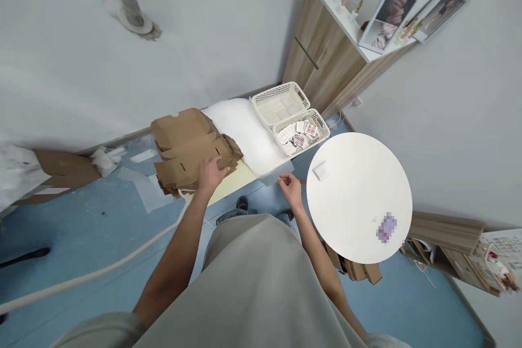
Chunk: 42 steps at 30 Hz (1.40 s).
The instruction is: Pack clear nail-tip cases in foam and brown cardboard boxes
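Observation:
My left hand point(211, 175) lies on a stack of flattened brown cardboard boxes point(185, 149), at the near right part of the top sheet. Its thumb and fingers are apart, and no firm grip shows. In front of my body, my right hand point(291, 189) is closed with curled fingers, between the bench and the round table. Whatever its fingertips may hold is too small to make out. Close to those fingertips, a translucent sheet point(277, 174) hangs over the bench edge. White foam wrap point(240, 128) lies beside the cardboard.
Two white plastic baskets point(261, 99) stand at the bench's far right, one holding several printed packets point(299, 138). A round white table point(359, 190) bears a small white packet point(320, 171) and a blurred purple item point(386, 227). A pale hose point(101, 276) crosses at left. A wooden cabinet point(330, 43) stands behind.

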Motion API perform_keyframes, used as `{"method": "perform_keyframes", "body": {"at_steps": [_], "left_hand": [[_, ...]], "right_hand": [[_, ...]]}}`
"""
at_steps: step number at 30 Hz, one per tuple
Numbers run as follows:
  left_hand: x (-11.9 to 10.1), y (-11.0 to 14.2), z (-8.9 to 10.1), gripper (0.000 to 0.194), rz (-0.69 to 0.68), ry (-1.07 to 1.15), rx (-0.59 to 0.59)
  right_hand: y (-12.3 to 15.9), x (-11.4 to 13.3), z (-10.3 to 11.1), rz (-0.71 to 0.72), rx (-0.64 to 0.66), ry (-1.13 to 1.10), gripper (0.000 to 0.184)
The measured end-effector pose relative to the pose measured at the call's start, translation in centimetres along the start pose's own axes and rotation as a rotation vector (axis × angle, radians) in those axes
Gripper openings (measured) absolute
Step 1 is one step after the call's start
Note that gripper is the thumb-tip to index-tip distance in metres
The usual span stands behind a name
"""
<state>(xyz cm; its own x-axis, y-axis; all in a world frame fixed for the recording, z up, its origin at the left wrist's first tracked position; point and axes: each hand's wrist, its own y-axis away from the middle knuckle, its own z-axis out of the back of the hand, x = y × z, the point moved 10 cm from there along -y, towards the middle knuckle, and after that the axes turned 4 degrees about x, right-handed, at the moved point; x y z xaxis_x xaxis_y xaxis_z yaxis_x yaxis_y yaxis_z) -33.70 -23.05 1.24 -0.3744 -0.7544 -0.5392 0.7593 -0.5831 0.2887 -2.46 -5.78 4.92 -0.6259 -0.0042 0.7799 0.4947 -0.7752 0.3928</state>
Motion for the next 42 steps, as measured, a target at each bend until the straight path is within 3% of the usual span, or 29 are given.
{"method": "perform_keyframes", "body": {"at_steps": [3,6,11,17,21,23,30,35,40,42], "left_hand": [[3.4,-1.2,0.3,0.036,-0.028,-0.076,0.092],[4.9,-1.8,0.8,0.03,-0.076,-0.079,0.108],[4.8,-2.0,0.4,0.033,-0.178,-0.097,0.203],[5.1,-2.8,0.2,0.022,-0.171,-0.003,0.275],[5.3,-3.4,0.5,0.022,-0.143,-0.054,0.283],[4.9,-3.3,0.7,0.024,-0.144,-0.117,0.261],[2.9,-1.4,1.8,0.023,-0.188,-0.086,0.191],[1.9,0.4,6.2,0.034,-0.211,0.169,0.051],[-1.2,3.0,14.3,0.046,-0.355,0.312,-0.193],[-3.2,4.4,17.2,0.047,-0.429,0.331,-0.282]], "right_hand": [[-0.5,2.9,-2.9,0.012,0.04,0.031,0.018],[-1.0,5.4,-5.8,0.029,0.088,0.072,0.017],[-1.8,9.2,-10.4,0.094,0.189,0.178,0.019],[-3.2,12.5,-16.8,0.183,0.406,0.434,0.027],[-3.5,12.8,-21.6,0.219,0.599,0.72,0.051],[-3.7,12.1,-23.3,0.179,0.662,0.882,0.054],[-3.9,10.1,-25.4,0.057,0.728,1.053,0.06],[-3.6,10.3,-25.6,0.066,0.711,1.06,0.054],[-2.9,11.8,-26.1,0.101,0.651,0.997,0.052],[-2.5,12.7,-25.7,0.124,0.623,0.958,0.041]]}}
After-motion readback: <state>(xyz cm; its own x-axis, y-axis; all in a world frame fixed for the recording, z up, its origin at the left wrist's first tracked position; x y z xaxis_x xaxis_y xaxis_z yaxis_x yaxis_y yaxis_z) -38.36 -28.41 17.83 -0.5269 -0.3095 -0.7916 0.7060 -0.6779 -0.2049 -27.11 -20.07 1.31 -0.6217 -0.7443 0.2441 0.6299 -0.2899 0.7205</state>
